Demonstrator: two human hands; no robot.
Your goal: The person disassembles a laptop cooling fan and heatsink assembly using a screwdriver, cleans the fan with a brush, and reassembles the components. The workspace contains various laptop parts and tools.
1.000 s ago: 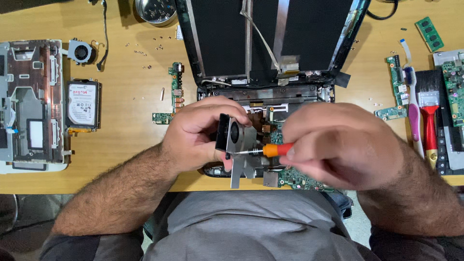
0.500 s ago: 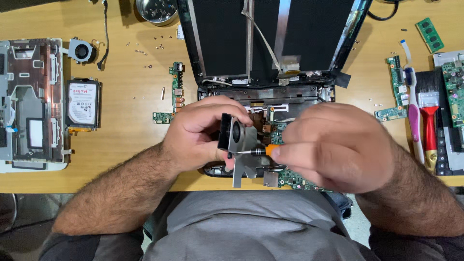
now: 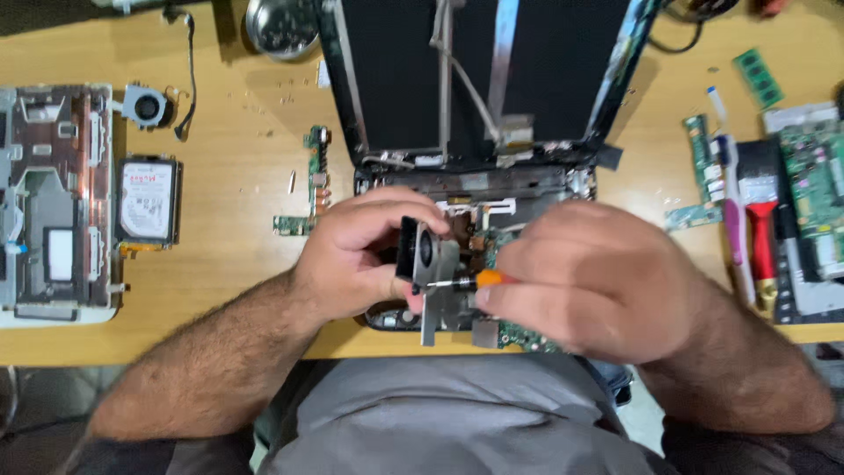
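Laptop fan under my screwdriver

My left hand (image 3: 356, 259) grips the cooling fan (image 3: 428, 264); my right hand (image 3: 598, 281) clamps an orange-handled screwdriver (image 3: 470, 281) against it, near the worktop's (image 3: 229, 264) front edge.

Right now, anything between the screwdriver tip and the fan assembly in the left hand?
Nothing visible. The left hand holds the fan assembly up over the open laptop; the right hand grips the orange-handled screwdriver, whose shaft runs straight onto the fan's metal plate. The exact contact point is too small to make out.
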